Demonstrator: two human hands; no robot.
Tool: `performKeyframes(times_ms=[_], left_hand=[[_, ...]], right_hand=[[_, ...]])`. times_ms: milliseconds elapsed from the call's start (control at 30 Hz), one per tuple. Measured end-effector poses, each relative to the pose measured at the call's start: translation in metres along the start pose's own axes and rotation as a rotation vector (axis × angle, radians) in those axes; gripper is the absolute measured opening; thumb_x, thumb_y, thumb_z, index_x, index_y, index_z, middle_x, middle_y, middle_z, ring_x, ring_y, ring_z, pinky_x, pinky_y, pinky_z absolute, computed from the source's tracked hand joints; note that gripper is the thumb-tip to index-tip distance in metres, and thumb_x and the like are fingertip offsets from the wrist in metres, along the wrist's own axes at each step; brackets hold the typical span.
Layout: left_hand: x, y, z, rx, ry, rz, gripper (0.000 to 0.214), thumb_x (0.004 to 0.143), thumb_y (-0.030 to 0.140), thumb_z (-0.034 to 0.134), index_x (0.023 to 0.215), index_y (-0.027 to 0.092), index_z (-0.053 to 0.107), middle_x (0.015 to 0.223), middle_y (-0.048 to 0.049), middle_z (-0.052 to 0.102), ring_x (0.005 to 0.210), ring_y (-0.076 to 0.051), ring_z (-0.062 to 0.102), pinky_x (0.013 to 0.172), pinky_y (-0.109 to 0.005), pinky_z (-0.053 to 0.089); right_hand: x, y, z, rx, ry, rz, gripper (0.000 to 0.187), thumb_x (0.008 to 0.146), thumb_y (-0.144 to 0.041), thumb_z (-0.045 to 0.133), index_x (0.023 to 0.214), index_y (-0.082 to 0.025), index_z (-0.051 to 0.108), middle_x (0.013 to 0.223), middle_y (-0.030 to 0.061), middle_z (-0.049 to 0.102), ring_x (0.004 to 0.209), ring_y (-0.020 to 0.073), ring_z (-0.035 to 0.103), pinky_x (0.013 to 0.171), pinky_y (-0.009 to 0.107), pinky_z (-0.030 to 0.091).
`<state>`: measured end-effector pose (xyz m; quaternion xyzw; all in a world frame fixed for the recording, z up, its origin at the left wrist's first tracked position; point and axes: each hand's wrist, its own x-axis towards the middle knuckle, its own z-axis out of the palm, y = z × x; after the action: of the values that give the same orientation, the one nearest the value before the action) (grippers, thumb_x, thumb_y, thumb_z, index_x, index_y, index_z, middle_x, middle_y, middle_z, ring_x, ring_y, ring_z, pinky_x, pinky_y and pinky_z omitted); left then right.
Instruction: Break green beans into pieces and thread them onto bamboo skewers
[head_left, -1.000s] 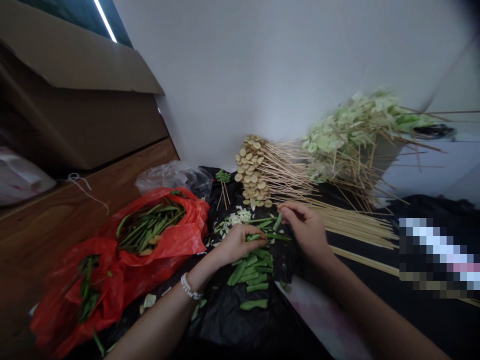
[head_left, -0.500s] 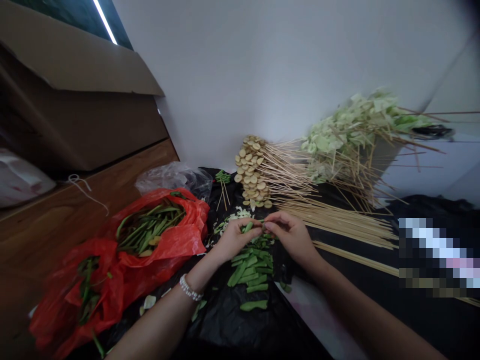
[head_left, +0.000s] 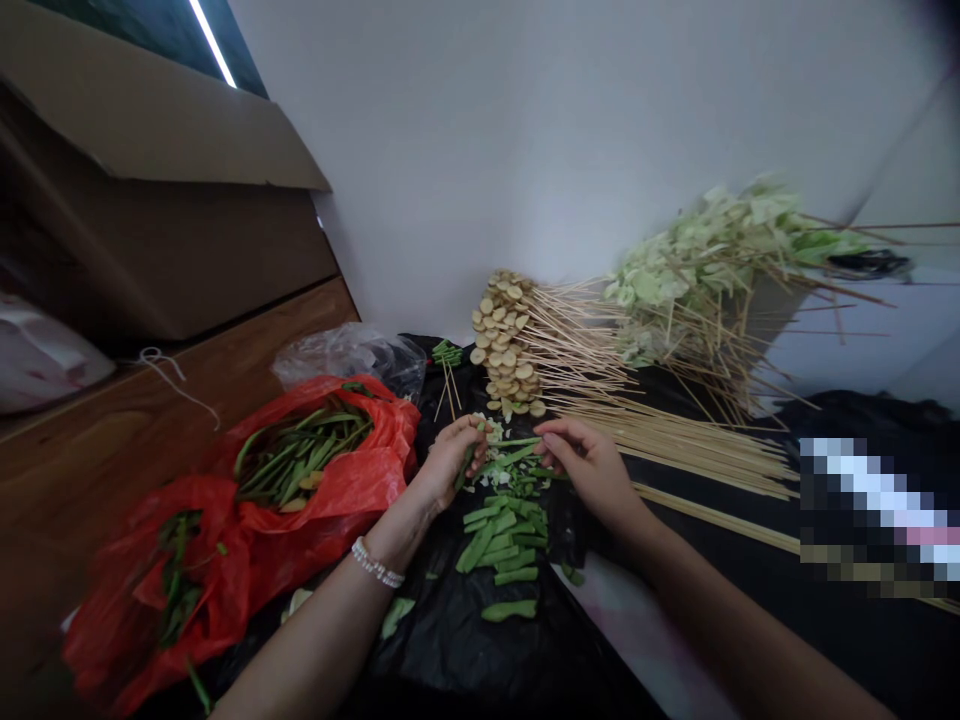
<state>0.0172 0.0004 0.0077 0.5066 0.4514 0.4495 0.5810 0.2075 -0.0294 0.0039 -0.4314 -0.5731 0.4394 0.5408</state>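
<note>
A long green bean (head_left: 511,442) spans the gap between my hands, with its right end pinched by my right hand (head_left: 592,465). My left hand (head_left: 450,462), a beaded bracelet at its wrist, is closed around green bean pieces beside the bean's left end. Whether that end is also gripped cannot be made out. Beneath and nearer to me lie broken green bean pieces (head_left: 499,545), roughly stacked on black plastic sheeting (head_left: 450,660). Pale vegetable scraps are scattered just past the hands.
Red plastic bags (head_left: 390,470) with whole beans stand at left. Behind my hands are skewered round slices (head_left: 504,340) and a small bunch of beans on sticks (head_left: 446,353). Bare skewers (head_left: 705,450) and skewered cabbage (head_left: 675,265) lie right. A cardboard box (head_left: 187,240) sits back left.
My hands, close together before, have moved apart, the left one to the left. A long bean now shows stretched between them. The stacked pieces stay as they were.
</note>
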Motion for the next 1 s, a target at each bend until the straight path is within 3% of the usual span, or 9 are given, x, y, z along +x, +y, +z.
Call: performKeyframes(times_ms=[167,267,333,500,633,733,833,1000], left_hand=[[-0.002,-0.007,-0.004,0.851,0.109,0.283,0.011,0.07,0.029,0.063,0.072,0.018,0.064,0.06,0.0017,0.057,0.056,-0.011,0.049,0.054,-0.022,0.032],[-0.002,-0.009,-0.011,1.108,0.033,0.279,0.014,0.068,0.034,0.068,0.076,0.022,0.067,0.064,0.0008,0.061,0.061,-0.015,0.054,0.056,-0.023,0.032],[-0.001,-0.009,-0.015,1.171,-0.017,0.252,0.016,0.066,0.035,0.071,0.077,0.023,0.068,0.066,0.0002,0.063,0.064,-0.017,0.057,0.057,-0.024,0.033],[-0.001,-0.009,-0.014,1.243,-0.004,0.301,0.01,0.074,0.031,0.064,0.079,0.023,0.067,0.071,-0.0021,0.066,0.069,-0.019,0.061,0.061,-0.025,0.035],[-0.004,-0.006,-0.007,1.198,0.014,0.472,0.01,0.081,0.027,0.056,0.082,0.022,0.065,0.08,-0.0032,0.067,0.074,-0.017,0.061,0.066,-0.024,0.038],[-0.006,-0.003,-0.005,1.173,0.051,0.536,0.01,0.082,0.023,0.054,0.083,0.021,0.064,0.082,-0.0035,0.067,0.077,-0.016,0.06,0.069,-0.024,0.039],[-0.005,-0.003,-0.007,1.197,0.063,0.47,0.011,0.082,0.026,0.055,0.085,0.022,0.064,0.082,-0.0037,0.067,0.077,-0.017,0.061,0.068,-0.024,0.039],[-0.001,-0.01,-0.014,1.348,-0.013,0.29,0.016,0.076,0.035,0.062,0.085,0.023,0.067,0.079,-0.0042,0.068,0.077,-0.021,0.063,0.064,-0.027,0.038]], right_hand=[[0.001,0.0,-0.001,-0.005,0.002,-0.011,0.028,0.079,-0.042,0.058,0.092,-0.018,0.066,0.071,0.0021,0.066,0.061,0.0135,0.059,0.054,0.025,0.045],[0.001,0.001,-0.002,-0.008,-0.003,-0.009,0.028,0.08,-0.042,0.058,0.093,-0.018,0.065,0.071,0.0019,0.066,0.061,0.0134,0.059,0.054,0.025,0.044],[0.001,0.001,-0.002,-0.015,-0.002,-0.011,0.028,0.08,-0.042,0.057,0.093,-0.018,0.065,0.071,0.0018,0.066,0.06,0.0133,0.059,0.053,0.024,0.044],[0.002,0.005,-0.003,-0.088,0.01,-0.036,0.025,0.083,-0.037,0.052,0.095,-0.018,0.065,0.074,0.0022,0.067,0.063,0.0142,0.06,0.058,0.026,0.048],[0.003,0.014,-0.007,-0.503,0.023,-0.236,0.019,0.085,-0.024,0.051,0.096,-0.02,0.066,0.091,0.005,0.069,0.086,0.02,0.061,0.08,0.036,0.047],[0.004,0.021,-0.008,-0.847,-0.043,-0.401,0.026,0.085,-0.017,0.051,0.106,-0.02,0.065,0.106,0.0075,0.066,0.102,0.0234,0.053,0.089,0.039,0.042],[0.003,0.024,-0.008,-1.023,-0.099,-0.448,0.028,0.086,-0.016,0.05,0.11,-0.02,0.063,0.109,0.0078,0.064,0.106,0.0234,0.05,0.09,0.038,0.041],[0.002,0.023,-0.007,-1.128,-0.069,-0.443,0.026,0.088,-0.018,0.049,0.109,-0.02,0.064,0.108,0.0079,0.065,0.106,0.0236,0.05,0.09,0.039,0.039]])
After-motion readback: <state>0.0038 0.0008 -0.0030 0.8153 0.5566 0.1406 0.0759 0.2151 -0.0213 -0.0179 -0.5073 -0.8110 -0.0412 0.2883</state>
